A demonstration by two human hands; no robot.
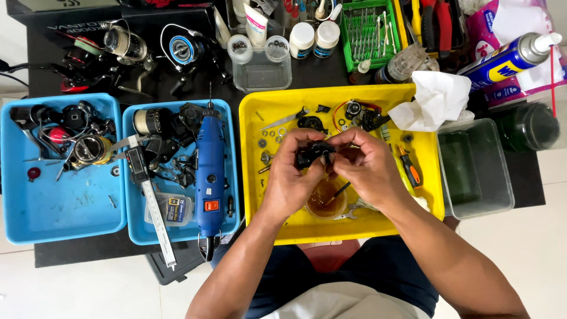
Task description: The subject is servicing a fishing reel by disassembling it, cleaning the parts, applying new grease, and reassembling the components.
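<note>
Both hands up over the yellow tray (271, 227), working the small black reel part (312, 155). Left hand (290, 177) wraps it from the left, fingers curled & pinched on its body; part sits between both hands, held just above the tray, not resting on it. Right hand (367, 168) comes in from the right, fingertips pressed together at the part's right end. Can't tell if I'm pinching a tiny piece there or just the part edge; fingers hide it.

Directly below: small round cup of amber fluid (325, 199) w/ a thin brush (339, 191) lying in it. Loose washers & screws scattered at tray's left, more black reel pieces w/ a red wire (338, 112) toward the top edge, an orange-handled screwdriver (410, 168) beside my right wrist, crumpled white tissue (434, 100) at the top right corner.

How I judge it's done well: keep the left grip steady & let only the right fingertips move. Stay over the tray so anything dropped lands inside, pref. not in the cup. Keep elbows in, clear of the blue rotary tool (210, 168) in the blue tray (134, 230) on my left.
</note>
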